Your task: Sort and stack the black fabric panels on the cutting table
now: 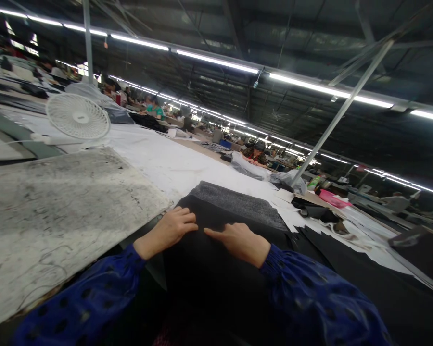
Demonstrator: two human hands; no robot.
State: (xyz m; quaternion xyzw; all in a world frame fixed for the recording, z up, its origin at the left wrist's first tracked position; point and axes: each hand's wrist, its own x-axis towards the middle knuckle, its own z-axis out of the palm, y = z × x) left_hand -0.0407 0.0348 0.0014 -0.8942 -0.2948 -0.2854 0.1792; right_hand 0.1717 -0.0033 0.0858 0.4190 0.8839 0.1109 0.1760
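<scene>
A black sheet of cloth-like material (216, 269) lies in front of me and hangs toward my lap, its far end showing a speckled grey strip (238, 204). Near its left edge, my left hand (171, 227) rests on the black sheet with fingers bent and close together, seemingly gripping it. My right hand (240, 241) touches the same sheet a little to the right. One digit of it stretches left along the surface, while the other fingers are bent and partly hidden. Both forearms wear blue sleeves with dark spots.
A stained whitish board or cloth (68, 211) covers the left side, with a white fan (78, 117) behind it. White sheeting (173, 158) spreads over the long table. More black material (375, 283) lies right, near a pink basin (335, 198). A person (255, 154) works across the table.
</scene>
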